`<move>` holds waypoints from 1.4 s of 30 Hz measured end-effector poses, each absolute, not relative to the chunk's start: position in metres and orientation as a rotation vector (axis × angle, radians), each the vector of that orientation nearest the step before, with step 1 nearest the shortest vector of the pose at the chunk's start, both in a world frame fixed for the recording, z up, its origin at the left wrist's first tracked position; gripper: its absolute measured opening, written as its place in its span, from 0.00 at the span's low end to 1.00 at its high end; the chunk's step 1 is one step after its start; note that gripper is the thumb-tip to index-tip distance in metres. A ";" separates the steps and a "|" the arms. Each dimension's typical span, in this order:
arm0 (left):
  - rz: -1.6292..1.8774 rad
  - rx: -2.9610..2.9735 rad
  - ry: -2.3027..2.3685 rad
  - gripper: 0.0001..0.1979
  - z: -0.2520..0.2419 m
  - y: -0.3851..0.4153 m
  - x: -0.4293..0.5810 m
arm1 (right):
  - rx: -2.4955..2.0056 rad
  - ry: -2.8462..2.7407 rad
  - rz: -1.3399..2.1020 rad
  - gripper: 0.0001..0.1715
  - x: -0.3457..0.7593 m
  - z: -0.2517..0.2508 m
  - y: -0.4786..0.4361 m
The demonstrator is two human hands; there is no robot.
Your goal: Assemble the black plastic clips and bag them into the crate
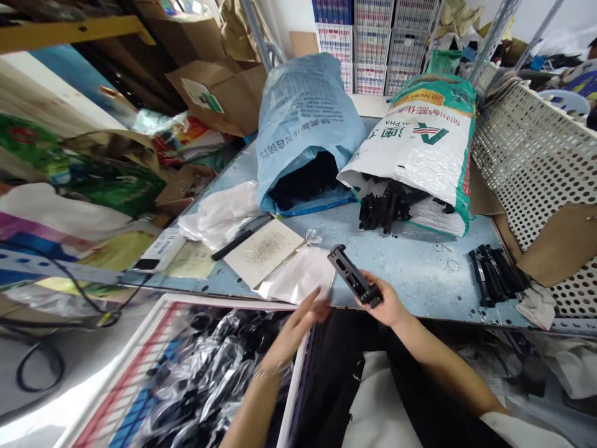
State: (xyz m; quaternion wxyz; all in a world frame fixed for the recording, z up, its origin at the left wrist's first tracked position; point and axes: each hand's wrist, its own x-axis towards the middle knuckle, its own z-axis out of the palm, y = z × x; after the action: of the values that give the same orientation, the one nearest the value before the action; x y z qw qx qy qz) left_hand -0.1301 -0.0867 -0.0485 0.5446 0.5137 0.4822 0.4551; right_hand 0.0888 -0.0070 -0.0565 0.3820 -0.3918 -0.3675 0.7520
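Note:
My right hand (383, 303) is closed round a black plastic part (353, 277), holding it tilted above the front edge of the blue table (410, 261). My left hand (305, 314) reaches toward a clear plastic bag (298, 274) lying flat on the table edge; its fingers are blurred by motion and touch or hover at the bag's near corner. A small pile of black parts (494, 274) lies to the right of my right hand.
A blue sack (303, 118) and a white-green sack (420, 143), both spilling black parts, lie at the back. A perforated white panel (527, 155) stands on the right. A crate of bagged parts (196, 373) sits below left. Paper card (263, 252) and a black pen (240, 238) lie left.

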 end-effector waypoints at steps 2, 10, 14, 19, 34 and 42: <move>1.109 1.004 0.907 0.38 -0.037 -0.049 -0.084 | -0.962 -1.047 1.870 0.19 0.100 -0.049 -0.030; 0.936 0.724 0.766 0.26 0.010 -0.011 0.011 | -1.228 -1.849 0.623 0.21 0.194 0.019 0.003; 0.805 0.752 0.832 0.25 0.011 -0.014 0.020 | -1.239 -1.879 0.676 0.24 0.195 0.025 0.024; 0.926 0.703 0.956 0.24 0.003 -0.004 0.028 | -1.329 -1.709 1.181 0.27 0.191 0.020 0.023; 1.277 0.810 1.163 0.26 0.015 -0.007 0.033 | -1.129 -2.078 1.316 0.34 0.185 -0.001 -0.012; 1.057 0.529 0.975 0.20 0.021 0.001 0.021 | -0.977 -2.499 0.764 0.22 0.188 0.024 0.000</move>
State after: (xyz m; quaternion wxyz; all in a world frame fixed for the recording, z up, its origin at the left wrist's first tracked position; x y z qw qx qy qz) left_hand 0.0211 0.0006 0.0211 0.7207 0.2392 0.4413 0.4782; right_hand 0.1883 0.0001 0.0242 0.1750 -0.3447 -0.8819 0.2698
